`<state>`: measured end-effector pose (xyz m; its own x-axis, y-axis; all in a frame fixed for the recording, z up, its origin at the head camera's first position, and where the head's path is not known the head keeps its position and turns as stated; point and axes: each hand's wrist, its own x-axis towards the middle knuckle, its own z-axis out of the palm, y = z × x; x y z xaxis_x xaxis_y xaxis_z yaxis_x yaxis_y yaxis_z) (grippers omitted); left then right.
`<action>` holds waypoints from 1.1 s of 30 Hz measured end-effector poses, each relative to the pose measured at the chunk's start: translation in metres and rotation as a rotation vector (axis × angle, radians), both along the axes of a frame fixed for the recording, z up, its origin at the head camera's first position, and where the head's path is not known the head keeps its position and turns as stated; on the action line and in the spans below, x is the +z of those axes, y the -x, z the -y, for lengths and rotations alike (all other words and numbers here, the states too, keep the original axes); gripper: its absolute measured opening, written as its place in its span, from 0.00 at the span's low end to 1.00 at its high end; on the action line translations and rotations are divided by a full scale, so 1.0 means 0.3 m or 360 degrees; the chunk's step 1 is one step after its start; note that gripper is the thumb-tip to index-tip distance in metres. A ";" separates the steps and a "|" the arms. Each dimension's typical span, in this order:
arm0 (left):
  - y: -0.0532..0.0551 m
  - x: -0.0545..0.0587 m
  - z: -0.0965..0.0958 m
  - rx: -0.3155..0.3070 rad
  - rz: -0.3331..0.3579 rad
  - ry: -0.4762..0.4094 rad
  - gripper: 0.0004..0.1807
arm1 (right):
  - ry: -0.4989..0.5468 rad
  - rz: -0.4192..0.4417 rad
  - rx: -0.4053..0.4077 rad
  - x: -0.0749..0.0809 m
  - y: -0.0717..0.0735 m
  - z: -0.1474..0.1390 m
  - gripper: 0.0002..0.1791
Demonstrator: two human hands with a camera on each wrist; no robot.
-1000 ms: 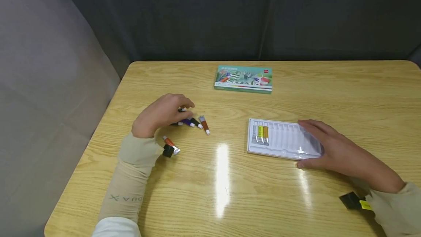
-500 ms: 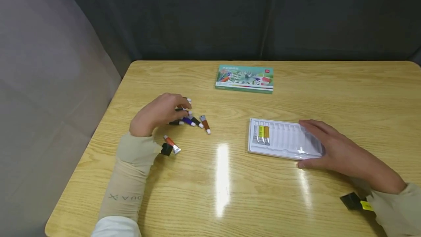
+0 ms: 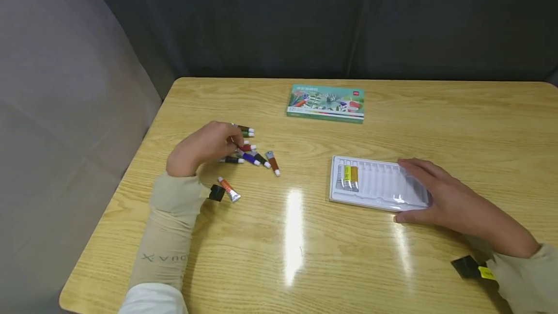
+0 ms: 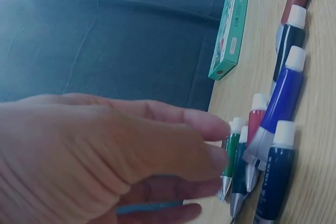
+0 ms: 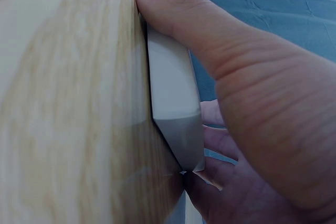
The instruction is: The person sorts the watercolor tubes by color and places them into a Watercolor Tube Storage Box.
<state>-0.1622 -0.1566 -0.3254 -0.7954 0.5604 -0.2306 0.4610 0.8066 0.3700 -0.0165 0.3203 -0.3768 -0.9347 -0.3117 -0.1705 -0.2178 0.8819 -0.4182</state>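
In the head view my left hand hovers over a loose pile of small paint tubes at the left. Its fingers are bent, with fingertips right at a red paint tube. The left wrist view has thumb and index tips apart, close to a green paint tube; a blue paint tube lies nearby. My right hand holds the right end of a white plastic paint tray, thumb along the near side and fingers at the far side. Silver, yellow and ochre paint tubes fill its left slots.
A teal paint box lies flat near the back of the wooden table. An orange paint tube sits apart near the left wrist, and a brown one right of the pile. Dark cloth hangs behind.
My left hand has drawn slightly left and back over the pile, uncovering brown, green and red tubes. The right hand stays on the tray.
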 end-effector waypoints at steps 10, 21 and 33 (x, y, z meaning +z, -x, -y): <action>-0.037 0.004 0.009 0.0014 0.0163 0.0070 0.09 | -0.0008 -0.0003 -0.0012 0.002 0.004 -0.001 0.69; -0.129 0.019 0.013 -0.0208 0.0329 0.0117 0.04 | -0.0005 -0.0020 -0.0019 0.000 0.001 -0.011 0.69; -0.140 -0.033 0.020 -0.0283 0.0276 0.0031 0.06 | 0.0013 0.0019 -0.0006 0.006 -0.002 -0.004 0.69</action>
<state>-0.1202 -0.1627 -0.3352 -0.6325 0.6820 -0.3672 0.5272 0.7263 0.4411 -0.0159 0.3214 -0.3750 -0.9338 -0.3097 -0.1790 -0.2096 0.8793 -0.4276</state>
